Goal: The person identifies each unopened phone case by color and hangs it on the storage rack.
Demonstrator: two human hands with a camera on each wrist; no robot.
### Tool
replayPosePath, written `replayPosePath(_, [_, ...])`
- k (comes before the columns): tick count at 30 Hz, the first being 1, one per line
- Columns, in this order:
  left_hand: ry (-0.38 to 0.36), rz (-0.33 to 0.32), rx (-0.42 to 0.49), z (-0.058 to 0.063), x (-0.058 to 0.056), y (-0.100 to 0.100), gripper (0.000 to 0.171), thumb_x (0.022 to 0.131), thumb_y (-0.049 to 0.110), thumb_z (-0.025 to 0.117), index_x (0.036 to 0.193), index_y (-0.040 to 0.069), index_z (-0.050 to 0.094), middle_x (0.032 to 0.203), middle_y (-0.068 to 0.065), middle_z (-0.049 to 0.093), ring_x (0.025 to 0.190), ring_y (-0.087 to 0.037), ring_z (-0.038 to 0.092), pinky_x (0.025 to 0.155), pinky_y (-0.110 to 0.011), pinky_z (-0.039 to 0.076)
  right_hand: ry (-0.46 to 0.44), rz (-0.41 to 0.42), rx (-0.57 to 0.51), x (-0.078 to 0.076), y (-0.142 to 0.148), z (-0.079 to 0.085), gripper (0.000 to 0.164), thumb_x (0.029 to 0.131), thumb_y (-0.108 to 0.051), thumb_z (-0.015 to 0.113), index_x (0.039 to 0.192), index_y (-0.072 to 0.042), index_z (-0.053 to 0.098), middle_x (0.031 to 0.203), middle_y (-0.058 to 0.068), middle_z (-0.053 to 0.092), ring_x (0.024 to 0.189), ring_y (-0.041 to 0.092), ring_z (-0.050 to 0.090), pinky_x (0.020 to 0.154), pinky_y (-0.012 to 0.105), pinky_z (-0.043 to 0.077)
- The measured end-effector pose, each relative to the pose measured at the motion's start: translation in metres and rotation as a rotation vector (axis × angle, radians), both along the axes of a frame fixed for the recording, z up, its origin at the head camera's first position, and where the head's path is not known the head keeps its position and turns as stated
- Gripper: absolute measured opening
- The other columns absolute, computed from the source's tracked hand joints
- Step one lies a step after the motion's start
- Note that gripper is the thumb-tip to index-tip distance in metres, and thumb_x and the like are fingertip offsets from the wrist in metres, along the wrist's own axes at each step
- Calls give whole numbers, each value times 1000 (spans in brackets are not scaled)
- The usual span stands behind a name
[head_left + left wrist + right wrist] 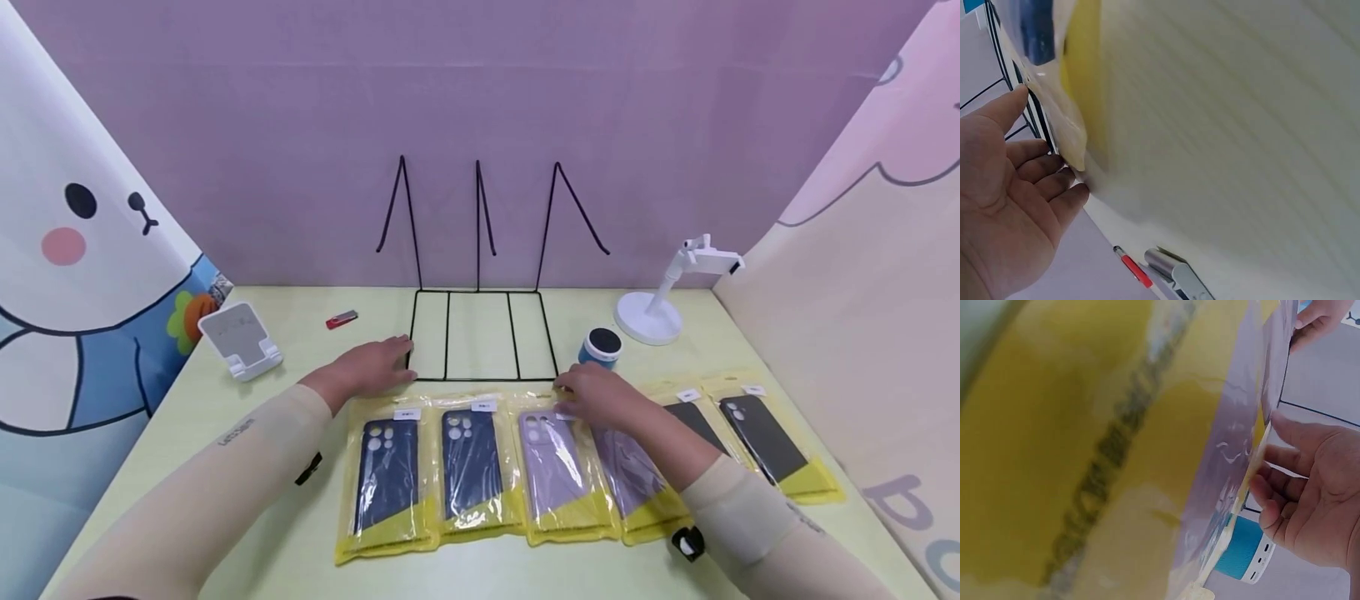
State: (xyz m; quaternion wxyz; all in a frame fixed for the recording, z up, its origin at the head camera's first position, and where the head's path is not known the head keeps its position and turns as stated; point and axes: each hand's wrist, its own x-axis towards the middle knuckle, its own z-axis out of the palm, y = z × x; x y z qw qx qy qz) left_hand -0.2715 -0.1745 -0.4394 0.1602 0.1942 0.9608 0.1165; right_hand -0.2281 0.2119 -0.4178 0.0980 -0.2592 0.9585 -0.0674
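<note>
A black wire display rack (pixel 480 380) stands at the back middle of the table, three bent prongs rising behind its flat base. My left hand (pixel 375 365) is at the base's left side, its fingertips right at the wire; in the left wrist view its fingers are spread and loosely bent. My right hand (pixel 603 397) is at the front right corner, with loosely bent fingers over the top edge of the bagged phone cases. Several phone cases in clear and yellow bags lie in a row before the rack, including a dark blue one (pixel 387 471) and a lilac one (pixel 551 467).
Right of the rack are a small blue speaker (pixel 600 346) and a white phone stand (pixel 649 318). To the left lie a red USB stick (pixel 342 319) and a folding phone holder (pixel 242 340). A purple backdrop (pixel 300 150) hangs behind the table.
</note>
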Motion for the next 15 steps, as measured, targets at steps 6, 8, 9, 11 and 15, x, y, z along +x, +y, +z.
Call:
replayPosePath(6, [10, -17, -4, 1, -1, 1, 71, 99, 45, 53, 154, 7, 30, 161, -17, 25, 147, -36, 26, 120, -50, 25, 58, 34, -35, -2, 6, 0, 4, 90, -16, 69, 87, -15, 72, 83, -4, 65, 77, 13, 58, 70, 34, 52])
replayPosePath(8, [6, -12, -3, 1, -2, 1, 72, 98, 45, 54, 154, 7, 30, 161, -16, 25, 147, -36, 27, 120, -50, 25, 39, 28, -62, -1, 8, 3, 6, 90, -16, 70, 84, -16, 70, 80, -6, 64, 73, 10, 56, 67, 31, 50])
replayPosePath(9, [3, -5, -5, 0, -2, 0, 72, 98, 46, 54, 154, 8, 30, 161, -16, 25, 147, -36, 26, 120, -49, 25, 26, 25, -80, -1, 9, 5, 7, 90, -16, 70, 83, -17, 69, 79, -7, 64, 72, 9, 55, 67, 31, 49])
replayPosePath(11, [2, -3, -7, 0, -2, -1, 72, 97, 46, 55, 154, 8, 31, 161, -15, 26, 147, -36, 27, 120, -49, 25, 0, 24, -112, 1, 11, 10, 7, 90, -16, 70, 84, -17, 68, 78, -8, 63, 72, 9, 54, 67, 30, 48])
replayPosePath(15, [14, -5, -14, 0, -3, -3, 72, 96, 47, 56, 154, 10, 33, 160, -14, 28, 146, -36, 29, 119, -50, 26, -67, 19, -195, 7, 15, 24, 8, 94, -16, 66, 86, -18, 66, 79, -8, 60, 71, 10, 51, 66, 30, 46])
